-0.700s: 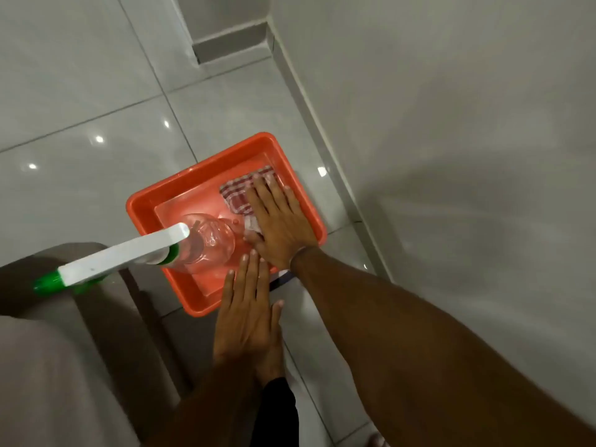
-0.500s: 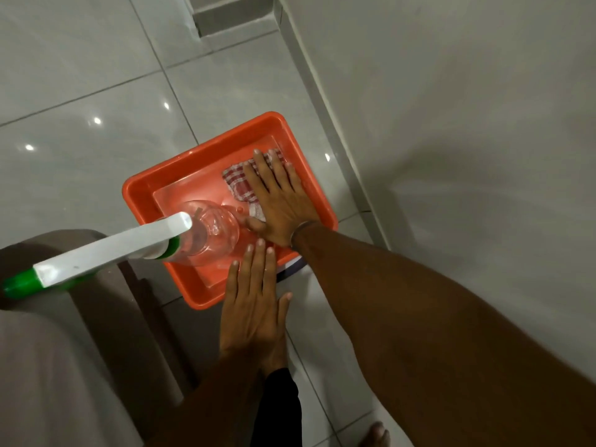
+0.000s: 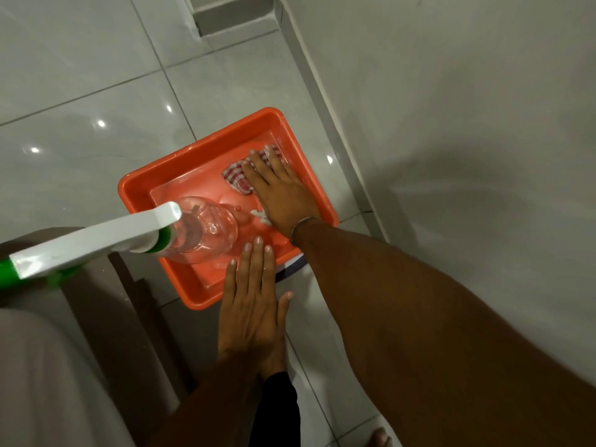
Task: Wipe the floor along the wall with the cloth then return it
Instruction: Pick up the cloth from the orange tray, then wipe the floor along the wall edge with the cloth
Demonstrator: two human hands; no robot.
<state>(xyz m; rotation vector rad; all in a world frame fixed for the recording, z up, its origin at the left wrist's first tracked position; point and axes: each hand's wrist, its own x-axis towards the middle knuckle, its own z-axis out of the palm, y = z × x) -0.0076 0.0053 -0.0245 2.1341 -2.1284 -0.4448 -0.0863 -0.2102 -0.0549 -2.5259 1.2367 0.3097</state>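
We note a floor (image 3: 96,75) of large pale grey glossy tiles with thin grout lines; small bright ceiling-light reflections (image 3: 100,123) dot it. A plain light wall (image 3: 451,108) fills the right side, meeting the floor at a grey skirting strip (image 3: 325,101). At the top, a darker grey step or plinth (image 3: 235,17), we cannot tell which. Lower left, brownish furniture (image 3: 106,317), possibly a chair.

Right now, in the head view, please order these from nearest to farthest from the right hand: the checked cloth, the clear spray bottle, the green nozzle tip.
1. Checked cloth: under the right hand, inside the orange tray.
2. Clear spray bottle: left of that hand, standing in the tray.
3. Green nozzle tip: far left, at the picture's edge.
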